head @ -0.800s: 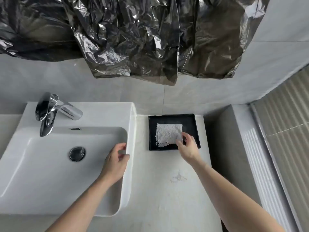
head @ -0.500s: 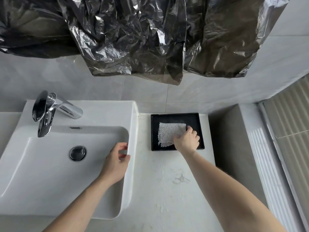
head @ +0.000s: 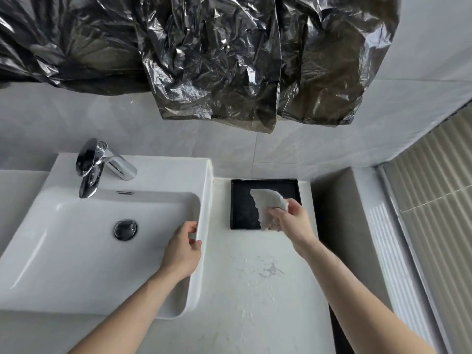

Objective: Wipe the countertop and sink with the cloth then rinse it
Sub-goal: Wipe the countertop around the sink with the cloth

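Crumpled black plastic sheeting (head: 204, 54) hangs across the top of the frame, covering the grey tiled wall (head: 76, 123) above a bathroom vanity. A white rectangular sink (head: 63, 264) fills the left half of the frame, set on a pale countertop (head: 255, 302) that runs down the centre; a faint smudge (head: 270, 270) marks the counter near the middle. A chrome faucet (head: 102, 164) stands at the upper left of the basin, with a round chrome drain (head: 125, 229) below it in the bowl. A black tray (head: 240, 200) sits on the counter against the wall, just right of the sink. The person's left hand (head: 182, 249) curls over the sink's right rim, fingers inside the basin and thumb on the outer edge. The right hand (head: 293, 221), at centre right, is closed around one end of the white cloth (head: 268, 203), which it holds bunched over the tray's right side, the free end pointing to the upper left.
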